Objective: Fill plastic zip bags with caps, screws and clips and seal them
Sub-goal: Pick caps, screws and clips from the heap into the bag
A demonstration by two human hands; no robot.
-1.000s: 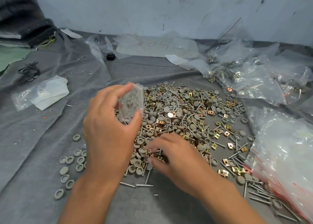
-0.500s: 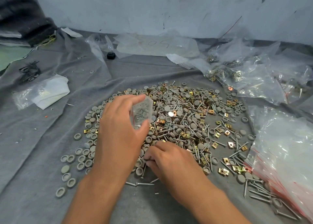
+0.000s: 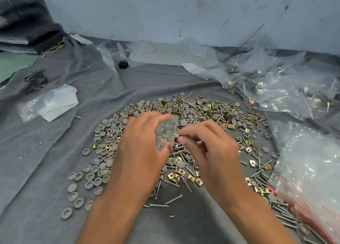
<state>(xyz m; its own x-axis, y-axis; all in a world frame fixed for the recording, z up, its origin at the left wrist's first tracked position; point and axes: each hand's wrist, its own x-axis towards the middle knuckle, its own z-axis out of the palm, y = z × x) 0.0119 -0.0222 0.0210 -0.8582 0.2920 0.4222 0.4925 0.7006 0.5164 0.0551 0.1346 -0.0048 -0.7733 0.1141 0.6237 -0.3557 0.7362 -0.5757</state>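
A wide pile point(image 3: 202, 118) of grey caps, silver screws and brass clips lies on the grey cloth point(image 3: 46, 170). My left hand point(image 3: 141, 148) holds a small clear zip bag point(image 3: 166, 133) above the pile, with grey caps and a brass clip inside it. My right hand point(image 3: 207, 148) is raised beside the bag, thumb and forefinger pinched together at the bag's right edge. What they pinch is blurred and too small to tell. A row of loose grey caps point(image 3: 88, 177) spreads out to the left of my left forearm.
A stack of empty red-striped zip bags point(image 3: 309, 170) lies at the right. Filled clear bags point(image 3: 276, 89) are heaped at the back right. A white packet point(image 3: 53, 103) and black ties point(image 3: 35, 80) sit at the left, and a wall stands behind.
My right hand has lifted off the pile and come up to the bag's right edge. My left hand has lowered and turned the bag toward the middle.
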